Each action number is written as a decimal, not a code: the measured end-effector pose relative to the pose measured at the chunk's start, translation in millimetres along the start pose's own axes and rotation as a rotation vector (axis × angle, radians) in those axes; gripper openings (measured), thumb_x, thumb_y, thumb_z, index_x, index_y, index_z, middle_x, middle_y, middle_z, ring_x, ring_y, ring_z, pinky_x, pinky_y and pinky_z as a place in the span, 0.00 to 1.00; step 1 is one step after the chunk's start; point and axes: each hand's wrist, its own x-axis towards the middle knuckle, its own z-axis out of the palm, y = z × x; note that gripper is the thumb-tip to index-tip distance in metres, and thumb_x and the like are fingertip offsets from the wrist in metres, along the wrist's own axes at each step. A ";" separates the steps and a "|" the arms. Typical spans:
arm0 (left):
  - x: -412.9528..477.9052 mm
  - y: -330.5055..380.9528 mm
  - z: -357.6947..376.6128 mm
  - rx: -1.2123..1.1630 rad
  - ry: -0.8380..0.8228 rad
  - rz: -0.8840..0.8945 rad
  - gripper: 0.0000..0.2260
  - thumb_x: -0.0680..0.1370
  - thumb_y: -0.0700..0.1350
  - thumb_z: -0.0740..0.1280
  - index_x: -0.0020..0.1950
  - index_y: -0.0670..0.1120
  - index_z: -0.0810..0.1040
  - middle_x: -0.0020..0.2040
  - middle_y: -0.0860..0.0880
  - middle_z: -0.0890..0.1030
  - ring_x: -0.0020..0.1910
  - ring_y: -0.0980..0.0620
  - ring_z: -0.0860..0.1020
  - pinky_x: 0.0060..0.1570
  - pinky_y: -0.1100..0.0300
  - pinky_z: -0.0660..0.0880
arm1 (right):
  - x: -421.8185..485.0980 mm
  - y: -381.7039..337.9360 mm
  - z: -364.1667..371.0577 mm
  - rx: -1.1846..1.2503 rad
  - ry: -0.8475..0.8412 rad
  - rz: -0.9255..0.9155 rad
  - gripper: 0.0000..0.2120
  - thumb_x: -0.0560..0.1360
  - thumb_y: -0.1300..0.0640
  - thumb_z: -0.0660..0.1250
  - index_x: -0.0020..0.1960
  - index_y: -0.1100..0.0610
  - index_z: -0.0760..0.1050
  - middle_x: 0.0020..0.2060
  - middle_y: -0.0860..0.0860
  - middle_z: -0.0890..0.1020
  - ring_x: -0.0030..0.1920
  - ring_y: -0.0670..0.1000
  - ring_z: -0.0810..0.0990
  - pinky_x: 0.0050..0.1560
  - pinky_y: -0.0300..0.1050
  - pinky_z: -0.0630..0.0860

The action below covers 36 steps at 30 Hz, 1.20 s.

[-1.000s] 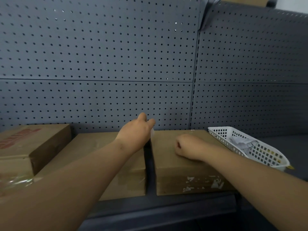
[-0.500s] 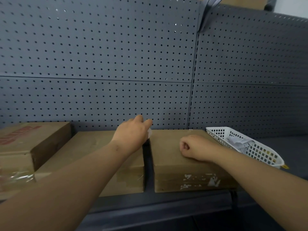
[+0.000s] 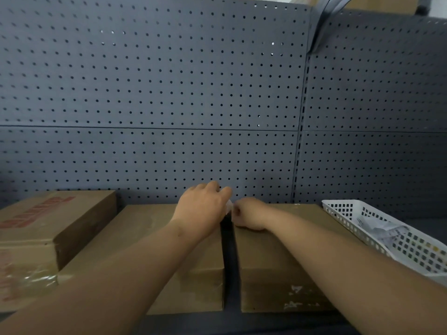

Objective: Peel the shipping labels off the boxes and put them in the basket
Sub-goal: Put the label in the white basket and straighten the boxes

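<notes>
Two brown cardboard boxes lie side by side on the grey shelf, the middle box (image 3: 145, 228) and the right box (image 3: 285, 257), with a dark gap between them. My left hand (image 3: 203, 209) pinches a small white scrap of label (image 3: 229, 206) over the far end of that gap. My right hand (image 3: 249, 215) is closed and meets the same scrap from the right, resting on the right box's top. White torn label residue (image 3: 294, 296) marks the right box's front face. The white plastic basket (image 3: 343, 213) at the right holds crumpled peeled labels (image 3: 377, 228).
A taller box with red print (image 3: 48, 221) stands at the left, clear tape on its front. The grey pegboard wall (image 3: 169, 93) rises right behind the boxes. The shelf's front edge (image 3: 217, 322) runs along the bottom.
My right hand slid left across the right box's top until it met my left hand at the gap. The left hand has stayed at the gap with the white scrap.
</notes>
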 end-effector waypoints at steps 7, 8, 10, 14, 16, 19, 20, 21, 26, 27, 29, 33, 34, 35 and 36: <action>5.6 -4.1 4.6 -0.022 -0.032 -0.028 0.10 0.79 0.43 0.56 0.58 0.45 0.71 0.51 0.45 0.76 0.47 0.45 0.75 0.44 0.57 0.69 | -8.4 32.5 -5.5 -0.009 0.091 0.093 0.07 0.77 0.62 0.57 0.43 0.58 0.71 0.39 0.52 0.72 0.43 0.53 0.72 0.34 0.41 0.66; 6.4 -4.2 5.7 -0.021 -0.040 -0.032 0.09 0.79 0.43 0.57 0.58 0.45 0.71 0.52 0.45 0.76 0.48 0.45 0.75 0.45 0.57 0.70 | -13.8 25.7 -3.0 0.004 0.088 0.018 0.05 0.77 0.61 0.58 0.43 0.56 0.70 0.39 0.51 0.73 0.42 0.52 0.72 0.34 0.41 0.67; 7.3 -4.2 6.7 -0.021 -0.055 -0.032 0.09 0.79 0.43 0.58 0.59 0.46 0.70 0.54 0.45 0.75 0.49 0.45 0.75 0.47 0.56 0.71 | -31.5 12.7 0.8 0.049 0.042 -0.130 0.04 0.77 0.58 0.61 0.44 0.54 0.71 0.37 0.49 0.73 0.41 0.49 0.72 0.38 0.42 0.69; 8.6 -3.8 6.4 -0.011 -0.075 -0.054 0.08 0.79 0.41 0.58 0.57 0.45 0.69 0.54 0.45 0.74 0.48 0.46 0.75 0.42 0.59 0.67 | -56.4 22.1 -4.6 -0.066 0.073 -0.113 0.10 0.78 0.58 0.58 0.50 0.61 0.77 0.43 0.53 0.76 0.44 0.53 0.76 0.48 0.49 0.76; 9.3 -2.8 5.7 -0.016 -0.080 -0.065 0.09 0.79 0.41 0.59 0.59 0.45 0.69 0.55 0.45 0.73 0.48 0.46 0.75 0.42 0.59 0.67 | -74.0 22.2 -3.4 -0.014 0.041 -0.206 0.07 0.78 0.57 0.60 0.50 0.58 0.76 0.42 0.48 0.74 0.44 0.49 0.75 0.47 0.44 0.74; 10.3 1.0 2.1 -0.027 -0.100 -0.069 0.10 0.79 0.40 0.60 0.60 0.45 0.70 0.56 0.44 0.72 0.47 0.45 0.76 0.43 0.58 0.70 | -97.3 23.7 -5.2 -0.002 0.023 -0.286 0.02 0.77 0.55 0.62 0.48 0.51 0.73 0.44 0.45 0.73 0.45 0.46 0.73 0.47 0.39 0.71; 10.9 2.3 0.5 -0.033 -0.107 -0.072 0.09 0.79 0.41 0.59 0.59 0.44 0.70 0.55 0.44 0.72 0.46 0.45 0.76 0.42 0.58 0.70 | -101.4 28.9 -6.6 -0.036 0.058 -0.269 0.02 0.77 0.54 0.62 0.47 0.51 0.72 0.45 0.45 0.72 0.45 0.46 0.73 0.47 0.39 0.71; 11.8 3.9 -1.4 -0.044 -0.109 -0.080 0.10 0.79 0.41 0.59 0.59 0.44 0.70 0.56 0.44 0.72 0.45 0.46 0.76 0.40 0.58 0.70 | -104.8 34.3 -6.8 -0.067 0.095 -0.254 0.03 0.78 0.53 0.62 0.45 0.51 0.71 0.46 0.45 0.72 0.46 0.46 0.73 0.48 0.38 0.71; 16.0 17.5 -12.1 -0.079 -0.118 -0.111 0.10 0.78 0.41 0.61 0.58 0.43 0.71 0.55 0.43 0.73 0.44 0.43 0.77 0.37 0.56 0.69 | -125.1 43.9 -5.0 -0.020 0.027 -0.274 0.07 0.77 0.53 0.62 0.40 0.49 0.69 0.40 0.43 0.72 0.43 0.46 0.73 0.50 0.41 0.74; 16.8 21.6 -16.3 -0.108 -0.111 -0.120 0.09 0.78 0.41 0.60 0.58 0.42 0.71 0.55 0.42 0.73 0.45 0.42 0.77 0.38 0.55 0.71 | -126.5 50.3 -9.1 -0.036 0.022 -0.218 0.08 0.77 0.54 0.62 0.39 0.49 0.69 0.40 0.44 0.74 0.43 0.46 0.73 0.49 0.40 0.74; 19.5 30.6 -23.8 -0.198 -0.085 -0.154 0.11 0.78 0.42 0.59 0.60 0.42 0.71 0.56 0.42 0.73 0.46 0.40 0.77 0.41 0.51 0.74 | -126.1 67.9 -19.0 -0.059 0.104 -0.098 0.06 0.77 0.56 0.62 0.41 0.52 0.73 0.42 0.47 0.77 0.44 0.47 0.75 0.48 0.40 0.73; 28.9 61.1 -32.1 -0.433 -0.029 -0.199 0.13 0.77 0.41 0.60 0.61 0.43 0.72 0.57 0.43 0.74 0.48 0.42 0.76 0.44 0.52 0.74 | -126.3 93.6 -34.6 0.244 0.361 0.025 0.06 0.77 0.56 0.64 0.48 0.56 0.79 0.41 0.43 0.77 0.47 0.46 0.75 0.46 0.38 0.70; 32.3 71.1 -33.1 -0.483 -0.011 -0.188 0.12 0.77 0.41 0.60 0.60 0.43 0.72 0.57 0.43 0.75 0.49 0.43 0.76 0.45 0.52 0.74 | -126.5 97.7 -37.5 0.326 0.418 0.047 0.05 0.77 0.55 0.65 0.49 0.55 0.79 0.42 0.43 0.76 0.48 0.47 0.76 0.45 0.38 0.69; 36.0 81.7 -34.2 -0.526 0.010 -0.170 0.12 0.77 0.41 0.61 0.60 0.43 0.73 0.57 0.43 0.75 0.49 0.43 0.76 0.46 0.52 0.74 | -127.4 101.3 -41.0 0.401 0.466 0.062 0.06 0.76 0.53 0.66 0.52 0.53 0.78 0.45 0.44 0.77 0.50 0.48 0.76 0.45 0.39 0.69; 40.2 92.6 -35.1 -0.558 0.032 -0.148 0.11 0.77 0.42 0.62 0.60 0.43 0.73 0.57 0.43 0.75 0.50 0.44 0.75 0.47 0.52 0.75 | -127.2 106.5 -44.3 0.473 0.497 0.071 0.09 0.77 0.53 0.66 0.56 0.53 0.77 0.49 0.45 0.78 0.55 0.48 0.77 0.49 0.39 0.69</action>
